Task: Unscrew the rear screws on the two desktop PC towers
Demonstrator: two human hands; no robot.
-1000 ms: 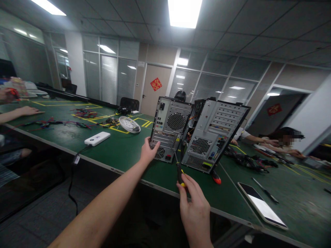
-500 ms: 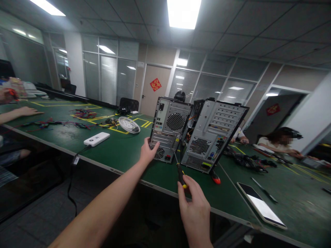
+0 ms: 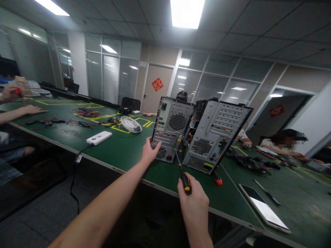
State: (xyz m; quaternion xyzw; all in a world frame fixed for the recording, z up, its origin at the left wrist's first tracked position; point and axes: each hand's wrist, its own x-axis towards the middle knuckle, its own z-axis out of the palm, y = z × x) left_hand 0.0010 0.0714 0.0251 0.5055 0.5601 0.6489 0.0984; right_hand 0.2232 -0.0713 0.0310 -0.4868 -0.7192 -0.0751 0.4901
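Note:
Two computer cases stand side by side with their rear panels facing me. My left hand [image 3: 150,151] grips the lower left edge of the left computer case [image 3: 168,137], thumb on the rear panel and fingers round the side, partly hidden. My right hand [image 3: 194,203] is closed on the black-and-yellow handle of a screwdriver [image 3: 184,177]. Its shaft points up at the lower right edge of that case's rear; whether the tip sits in a screw is too small to tell. Just to the right is the second computer case [image 3: 207,134], its left side open with wires showing.
A red-tipped handle [image 3: 217,179] pokes out beside the right case. Rightward lie a phone [image 3: 263,206], a thin tool [image 3: 267,192] and black cables [image 3: 250,163]. Leftward are a white power bank [image 3: 99,138], a white dish [image 3: 131,124] and wires [image 3: 54,121]. Other people sit around the green table.
My right fingers have shifted on the screwdriver, so more of its handle and yellow end shows. My left hand keeps its place on the case. Another person's hand has appeared behind the left case.

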